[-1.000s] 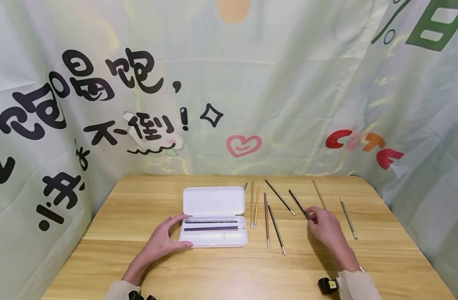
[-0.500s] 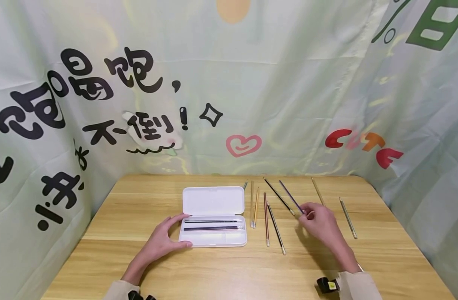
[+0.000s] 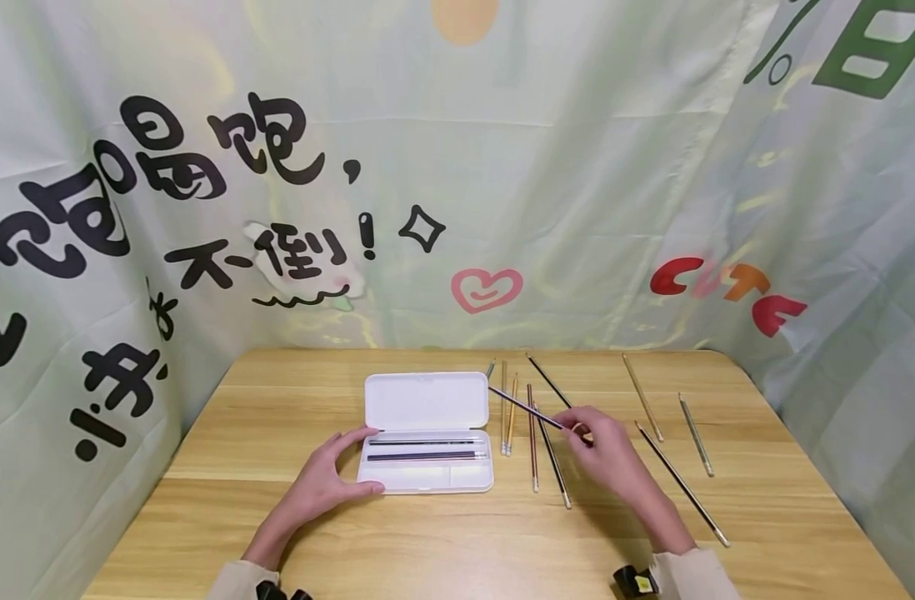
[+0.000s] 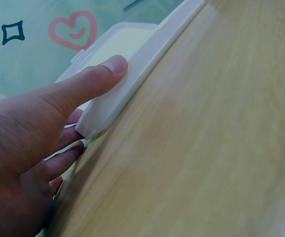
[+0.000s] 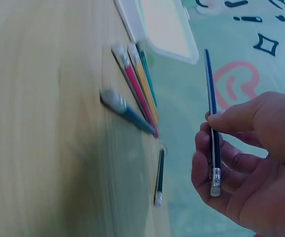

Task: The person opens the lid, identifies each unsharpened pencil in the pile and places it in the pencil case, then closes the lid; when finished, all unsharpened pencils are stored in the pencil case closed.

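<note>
An open white pencil case [image 3: 412, 480] lies on the table, its lid folded back and a few dark pencils [image 3: 420, 457] in its tray. My left hand [image 3: 324, 479] holds the case's left end, thumb along the front edge and fingers at the rear corner. In my right hand [image 3: 603, 446] a dark blue striped pencil [image 5: 211, 89] is pinched between thumb and fingers, raised above the table. Its eraser end points toward the palm, while its other end reaches left toward the lid. Beneath it lie a red pencil [image 3: 532, 450] and a dark pencil [image 3: 557, 467].
Yellow [image 3: 513, 408] and tan [image 3: 504, 392] pencils lie just right of the case. A black pencil [image 3: 549, 380] is behind my right hand. Farther right are another tan pencil [image 3: 641, 396], a grey-green one [image 3: 695, 433] and a long black one [image 3: 682, 483]. A printed curtain [image 3: 577, 208] surrounds the table.
My right hand has lifted the blue striped pencil and carried it left, swinging its far end toward the case. The long black pencil at right is now uncovered. My left hand has stayed put.
</note>
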The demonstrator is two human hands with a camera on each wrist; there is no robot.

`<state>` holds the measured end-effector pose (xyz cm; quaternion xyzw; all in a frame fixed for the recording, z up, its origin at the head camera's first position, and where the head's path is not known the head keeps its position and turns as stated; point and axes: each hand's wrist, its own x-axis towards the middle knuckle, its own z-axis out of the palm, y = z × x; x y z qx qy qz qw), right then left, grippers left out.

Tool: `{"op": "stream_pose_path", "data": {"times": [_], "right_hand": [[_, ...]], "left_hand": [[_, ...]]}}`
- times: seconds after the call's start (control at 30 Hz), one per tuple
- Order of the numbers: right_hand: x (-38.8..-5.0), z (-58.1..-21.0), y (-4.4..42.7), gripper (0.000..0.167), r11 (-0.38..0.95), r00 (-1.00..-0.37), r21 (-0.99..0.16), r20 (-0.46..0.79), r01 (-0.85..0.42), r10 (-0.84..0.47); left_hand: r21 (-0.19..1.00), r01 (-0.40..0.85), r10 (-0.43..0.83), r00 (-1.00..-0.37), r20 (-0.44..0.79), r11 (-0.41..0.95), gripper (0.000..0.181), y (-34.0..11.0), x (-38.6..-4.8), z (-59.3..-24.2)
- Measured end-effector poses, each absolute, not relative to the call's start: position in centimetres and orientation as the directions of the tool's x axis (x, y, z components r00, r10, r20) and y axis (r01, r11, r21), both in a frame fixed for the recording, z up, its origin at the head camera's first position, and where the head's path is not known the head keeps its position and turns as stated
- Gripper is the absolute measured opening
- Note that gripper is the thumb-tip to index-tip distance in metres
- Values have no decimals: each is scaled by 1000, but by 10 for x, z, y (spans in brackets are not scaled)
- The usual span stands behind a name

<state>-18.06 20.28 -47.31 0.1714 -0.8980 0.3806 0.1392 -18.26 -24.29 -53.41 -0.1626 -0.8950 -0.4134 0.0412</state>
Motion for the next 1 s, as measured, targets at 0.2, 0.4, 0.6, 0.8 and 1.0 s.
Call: {"op": "stream_pose_path", "data": {"times": [0.2,0.4,0.6,0.8,1.0], "right_hand": [[-179,-475,187,18,590,-883,-664,412,-459,-223],[-178,-478,174,17,554,-881,-688,404,-469,-244],[-181,-479,162,20,538,-853,-662,419,-522,-311],[-184,-479,143,19,516,-841,-670,350,-533,-413],[-190,-479,120,18,513,-834,-673,314,-533,-455]], "left_hand": [[733,322,257,-945,205,599,82,-243,-182,-534],[733,320,258,-945,201,601,82,-242,-182,-533],[738,305,247,-950,191,602,83,-242,-181,-532],[733,318,254,-946,201,602,82,-242,-182,-533],[727,327,260,-943,209,603,82,-242,-183,-533]]}}
